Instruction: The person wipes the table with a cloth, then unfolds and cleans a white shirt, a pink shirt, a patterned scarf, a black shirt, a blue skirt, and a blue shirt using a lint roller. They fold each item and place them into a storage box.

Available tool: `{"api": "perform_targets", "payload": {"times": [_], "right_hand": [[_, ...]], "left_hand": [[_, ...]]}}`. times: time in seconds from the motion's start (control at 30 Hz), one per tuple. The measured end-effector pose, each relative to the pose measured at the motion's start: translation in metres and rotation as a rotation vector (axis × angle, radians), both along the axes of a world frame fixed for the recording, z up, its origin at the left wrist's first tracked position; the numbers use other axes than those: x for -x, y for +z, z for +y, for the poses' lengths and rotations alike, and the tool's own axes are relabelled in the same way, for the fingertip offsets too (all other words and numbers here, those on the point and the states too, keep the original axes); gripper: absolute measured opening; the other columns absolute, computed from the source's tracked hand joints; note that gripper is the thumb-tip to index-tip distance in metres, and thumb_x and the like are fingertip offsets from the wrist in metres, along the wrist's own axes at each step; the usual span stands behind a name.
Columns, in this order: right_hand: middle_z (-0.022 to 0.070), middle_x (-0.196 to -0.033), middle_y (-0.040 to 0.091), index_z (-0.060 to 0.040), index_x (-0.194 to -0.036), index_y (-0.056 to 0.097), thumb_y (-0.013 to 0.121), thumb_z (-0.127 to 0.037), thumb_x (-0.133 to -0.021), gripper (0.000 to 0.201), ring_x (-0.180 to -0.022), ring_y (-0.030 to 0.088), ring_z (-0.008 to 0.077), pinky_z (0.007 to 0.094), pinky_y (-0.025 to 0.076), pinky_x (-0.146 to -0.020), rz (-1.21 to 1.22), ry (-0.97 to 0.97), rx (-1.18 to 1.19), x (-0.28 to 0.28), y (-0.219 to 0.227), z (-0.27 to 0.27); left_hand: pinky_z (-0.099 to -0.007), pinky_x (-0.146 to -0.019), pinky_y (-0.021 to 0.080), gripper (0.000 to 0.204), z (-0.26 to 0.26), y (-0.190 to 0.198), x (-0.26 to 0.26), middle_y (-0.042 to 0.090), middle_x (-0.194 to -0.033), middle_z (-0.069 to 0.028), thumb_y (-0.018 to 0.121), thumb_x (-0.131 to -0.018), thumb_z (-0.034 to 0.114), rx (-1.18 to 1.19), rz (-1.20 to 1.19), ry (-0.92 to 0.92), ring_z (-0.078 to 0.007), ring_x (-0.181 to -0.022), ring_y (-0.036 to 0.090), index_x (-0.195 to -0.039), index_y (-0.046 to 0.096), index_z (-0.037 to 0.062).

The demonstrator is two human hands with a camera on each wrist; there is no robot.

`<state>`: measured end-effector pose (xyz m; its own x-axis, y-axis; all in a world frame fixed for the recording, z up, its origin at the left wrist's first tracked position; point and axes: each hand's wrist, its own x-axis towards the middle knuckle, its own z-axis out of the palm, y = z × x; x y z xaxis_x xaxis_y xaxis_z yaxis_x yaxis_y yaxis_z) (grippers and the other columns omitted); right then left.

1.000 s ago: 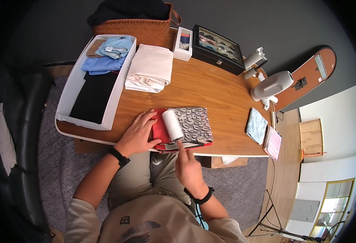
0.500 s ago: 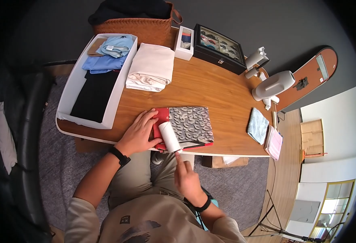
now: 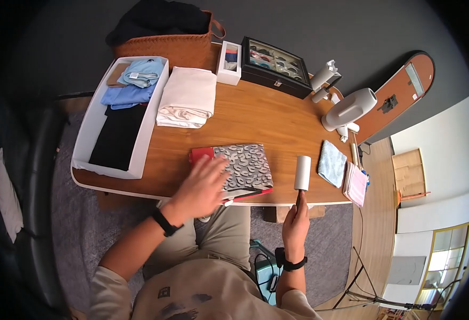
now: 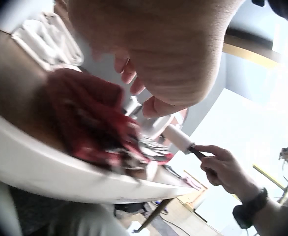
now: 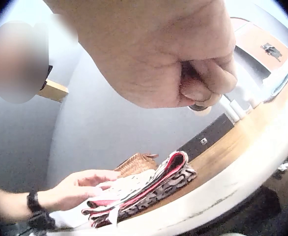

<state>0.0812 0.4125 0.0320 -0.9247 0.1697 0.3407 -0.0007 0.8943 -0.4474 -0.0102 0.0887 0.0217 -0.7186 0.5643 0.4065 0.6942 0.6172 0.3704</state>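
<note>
Swung off the folded patterned cloth [image 3: 246,166], the white lint roller [image 3: 302,173] now stands upright to the cloth's right, well apart from it, and the left hand [image 3: 202,186] has shifted from its flat rest on the red end. Blurred, that hand is over the cloth's left part, fingers extended and holding nothing; whether they touch the fabric I cannot tell. Curled fingers of the right hand [image 3: 295,226] grip the roller's dark handle. Patterned side up, the cloth lies at the near edge of the wooden table [image 3: 287,141]. Beyond it to the left sits a folded white cloth [image 3: 186,96]; farther right than the roller lies a light blue cloth [image 3: 332,162].
</note>
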Motion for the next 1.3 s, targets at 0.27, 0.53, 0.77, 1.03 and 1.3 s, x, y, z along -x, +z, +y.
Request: {"api": "perform_targets", "payload": {"times": [0.27, 0.53, 0.77, 1.03, 1.3], "right_hand": [[0.0310, -0.125, 0.068, 0.0010, -0.157, 0.048, 0.055, 0.002, -0.106, 0.052, -0.111, 0.069, 0.0491, 0.0502, 0.057, -0.093, -0.035, -0.007, 0.095, -0.013, 0.011, -0.010], [0.0322, -0.120, 0.068, 0.0000, -0.158, 0.047, 0.057, 0.004, -0.104, 0.055, -0.103, 0.070, 0.0502, 0.0515, 0.057, -0.085, 0.015, 0.061, 0.090, -0.021, -0.001, -0.005], [0.0334, -0.123, 0.069, 0.0023, -0.158, 0.048, 0.057, 0.005, -0.103, 0.055, -0.105, 0.071, 0.0513, 0.0505, 0.059, -0.083, -0.097, 0.113, 0.178, -0.020, -0.010, -0.023], [0.0237, -0.096, 0.063, -0.0056, -0.159, 0.049, 0.064, 0.000, -0.099, 0.063, -0.081, 0.067, 0.0468, 0.0547, 0.057, -0.071, -0.181, 0.372, 0.084, -0.021, -0.020, -0.063], [0.0302, -0.105, 0.068, -0.0070, -0.160, 0.050, 0.063, 0.000, -0.096, 0.066, -0.090, 0.070, 0.0503, 0.0562, 0.059, -0.077, -0.263, 0.207, -0.039, -0.007, -0.026, -0.015]], "left_hand": [[-0.0460, -0.098, 0.051, 0.035, 0.073, -0.022, -0.011, 0.067, -0.128, -0.0131, 0.068, -0.093, 0.019, 0.306, 0.056, 0.107, -0.0310, -0.125, 0.061, -0.122, 0.069, 0.0004], [-0.0429, -0.082, 0.057, 0.021, 0.052, -0.013, 0.042, 0.074, -0.101, -0.0234, 0.062, -0.107, 0.013, -0.493, -0.557, 0.213, -0.0343, -0.093, 0.073, -0.116, 0.067, -0.0051], [-0.0266, -0.083, 0.055, 0.017, 0.004, 0.020, 0.082, 0.075, -0.103, -0.0018, 0.059, -0.111, 0.011, -1.087, -0.973, 0.228, -0.0077, -0.090, 0.067, -0.116, 0.071, -0.0006], [-0.0310, -0.077, 0.062, 0.019, -0.052, 0.054, 0.077, 0.077, -0.104, -0.0057, 0.063, -0.109, 0.015, -1.323, -1.172, 0.286, -0.0128, -0.087, 0.075, -0.121, 0.071, 0.0013], [-0.0308, -0.081, 0.060, 0.017, -0.080, -0.010, 0.026, 0.076, -0.103, -0.0048, 0.061, -0.110, 0.012, -1.207, -1.082, 0.487, -0.0119, -0.087, 0.072, -0.116, 0.071, 0.0000]]}}
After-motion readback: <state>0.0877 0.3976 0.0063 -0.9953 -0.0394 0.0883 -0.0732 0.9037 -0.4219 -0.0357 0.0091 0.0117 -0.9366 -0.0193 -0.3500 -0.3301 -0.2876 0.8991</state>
